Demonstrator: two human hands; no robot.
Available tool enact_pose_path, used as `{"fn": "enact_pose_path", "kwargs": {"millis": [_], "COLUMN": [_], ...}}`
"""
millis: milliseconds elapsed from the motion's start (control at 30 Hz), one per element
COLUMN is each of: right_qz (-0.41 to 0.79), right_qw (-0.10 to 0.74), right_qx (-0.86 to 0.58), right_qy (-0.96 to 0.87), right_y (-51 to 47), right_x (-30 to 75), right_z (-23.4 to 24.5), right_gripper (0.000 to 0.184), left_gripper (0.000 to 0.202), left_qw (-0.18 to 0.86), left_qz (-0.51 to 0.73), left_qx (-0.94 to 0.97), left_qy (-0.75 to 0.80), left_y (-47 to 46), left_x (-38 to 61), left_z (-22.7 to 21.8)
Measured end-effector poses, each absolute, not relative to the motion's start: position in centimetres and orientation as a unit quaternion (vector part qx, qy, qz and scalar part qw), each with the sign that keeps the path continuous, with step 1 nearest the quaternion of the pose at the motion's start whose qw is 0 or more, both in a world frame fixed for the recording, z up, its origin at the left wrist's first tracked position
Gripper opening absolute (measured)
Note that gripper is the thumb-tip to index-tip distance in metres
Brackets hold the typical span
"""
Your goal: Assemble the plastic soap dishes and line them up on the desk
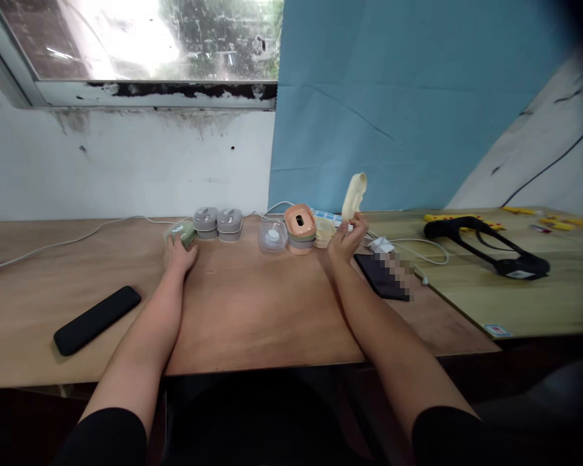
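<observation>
My left hand (pixel 179 254) rests on the wooden table (pixel 252 310) with its fingers closed over a small green lidded case (pixel 181 230). My right hand (pixel 346 241) is closed on the lower end of a cream, curved lid-like piece (pixel 354 195) and holds it upright above the table. Between the hands stand two grey cases (pixel 218 223), a clear round case (pixel 272 236) and a stack of cases with an orange one (pixel 300 223) on top. More cream pieces (pixel 325 231) lie beside that stack, close to my right hand.
A black phone (pixel 97 320) lies at the front left. A dark tablet-like slab (pixel 381 275) sits right of my right wrist, with a white cable (pixel 420 249) beyond it. A black strap device (pixel 490 246) and yellow parts (pixel 466 220) lie on the lighter table at right.
</observation>
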State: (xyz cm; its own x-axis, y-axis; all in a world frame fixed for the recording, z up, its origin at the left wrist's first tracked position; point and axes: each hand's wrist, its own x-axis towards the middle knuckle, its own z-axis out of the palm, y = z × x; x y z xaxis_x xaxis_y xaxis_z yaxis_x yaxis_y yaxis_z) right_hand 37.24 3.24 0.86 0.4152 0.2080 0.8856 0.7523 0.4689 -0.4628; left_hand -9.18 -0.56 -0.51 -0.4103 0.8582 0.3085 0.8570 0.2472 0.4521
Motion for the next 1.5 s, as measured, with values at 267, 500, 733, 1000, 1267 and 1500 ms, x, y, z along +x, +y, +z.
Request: {"fn": "enact_pose_path", "kwargs": {"millis": [267,500,733,1000,1267,1500], "right_qz": [-0.062,0.162,0.313,0.367,0.107,-0.068], "right_qw": [0.624,0.462,0.487,0.355,0.225,0.454], "right_qx": [-0.359,-0.346,-0.383,-0.442,-0.486,-0.454], "right_qy": [-0.692,-0.8,-0.72,-0.738,-0.837,-0.763], "right_y": [-0.4,-4.1,-2.8,-1.8,-2.4,-1.9], "right_x": [29.4,22.9,22.9,24.2,24.3,26.0], "right_z": [1.5,0.1,-0.6,-0.8,-0.2,1.1], "right_gripper": [0.04,0.035,0.04,0.042,0.032,0.032], "left_gripper": [0.099,0.066,0.04,0.038,0.031,0.033], "left_qw": [-0.004,-0.081,0.036,0.075,0.045,0.049], "left_qz": [0.377,0.44,0.334,0.271,0.179,0.181], "left_qx": [0.507,0.699,0.802,0.788,0.817,0.819], "left_qy": [0.775,0.558,0.494,0.548,0.546,0.543], "left_y": [-0.6,-2.2,-3.9,-3.4,-3.4,-3.4], "left_x": [-8.7,-4.6,-1.1,-1.3,-1.4,-1.3], "left_z": [-0.4,0.6,0.9,0.7,0.8,0.8]}}
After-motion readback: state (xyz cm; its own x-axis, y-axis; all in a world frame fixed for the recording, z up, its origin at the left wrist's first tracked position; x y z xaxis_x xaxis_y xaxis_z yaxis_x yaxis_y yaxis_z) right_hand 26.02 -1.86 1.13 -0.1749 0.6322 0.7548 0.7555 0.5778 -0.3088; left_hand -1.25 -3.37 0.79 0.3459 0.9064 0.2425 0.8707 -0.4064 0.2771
